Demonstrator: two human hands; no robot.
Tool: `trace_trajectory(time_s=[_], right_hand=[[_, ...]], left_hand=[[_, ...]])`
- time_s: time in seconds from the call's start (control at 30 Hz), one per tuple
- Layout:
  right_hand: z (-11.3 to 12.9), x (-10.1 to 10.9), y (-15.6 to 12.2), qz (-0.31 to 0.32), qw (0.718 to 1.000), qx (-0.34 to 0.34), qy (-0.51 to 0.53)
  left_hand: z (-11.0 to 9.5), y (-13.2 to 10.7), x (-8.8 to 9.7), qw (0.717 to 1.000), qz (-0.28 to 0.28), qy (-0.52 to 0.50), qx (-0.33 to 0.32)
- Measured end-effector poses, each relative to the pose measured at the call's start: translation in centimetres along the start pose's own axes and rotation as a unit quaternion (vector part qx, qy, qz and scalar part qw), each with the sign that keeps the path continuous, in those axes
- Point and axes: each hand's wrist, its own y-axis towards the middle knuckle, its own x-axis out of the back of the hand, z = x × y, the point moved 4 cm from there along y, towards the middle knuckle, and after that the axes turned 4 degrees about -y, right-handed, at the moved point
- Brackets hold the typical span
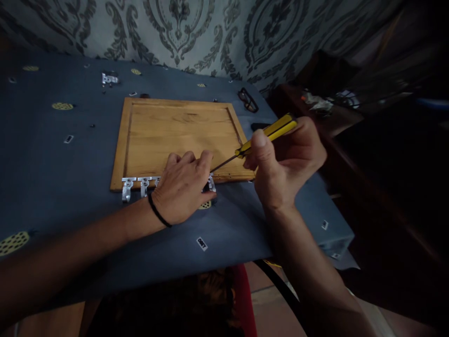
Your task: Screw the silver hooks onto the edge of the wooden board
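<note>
The right hand (289,164) grips a yellow screwdriver (278,128), tip at a metal hinge (212,184) along the wooden panel (175,135), where the left hand (184,185) rests.

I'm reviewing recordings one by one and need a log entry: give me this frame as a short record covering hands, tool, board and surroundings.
left hand: over the near edge of the board, beside a hinge; exact grip unclear
right hand: holds a yellow screwdriver, shaft slanting down toward that hinge
board: wooden, flat on blue cloth
other metal parts: hinges along the near edge, partly hidden
nearby: glasses by the far right corner
</note>
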Motion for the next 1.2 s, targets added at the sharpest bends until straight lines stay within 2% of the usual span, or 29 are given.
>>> trace_trajectory(time_s=[0.13,0.4,0.73,0.87,1.07,1.2], right_hand=[[0.08,-0.42,-0.13,0.042,0.999,-0.023,0.004],[0.09,-0.69,0.00,0.054,0.998,-0.032,0.018],[-0.32,-0.68,0.18,0.064,0.998,-0.023,0.007],[-0.41,-0.73,0.25,0.096,0.994,-0.044,0.024],[-0.34,-0.61,0.27,0.180,0.981,-0.062,0.041],[-0.27,-0.53,0.14,0.190,0.979,-0.059,0.048]], left_hand=[[-0.07,-0.01,0.06,1.000,0.004,0.003,0.000],[-0.09,0.05,0.11,1.000,0.014,0.008,0.002],[-0.12,-0.08,0.05,1.000,0.001,0.007,-0.006],[-0.05,-0.07,0.06,1.000,-0.013,0.006,-0.011],[0.01,-0.04,-0.08,1.000,-0.011,0.010,-0.014],[-0.13,-0.06,-0.06,1.000,-0.006,0.014,-0.012]])
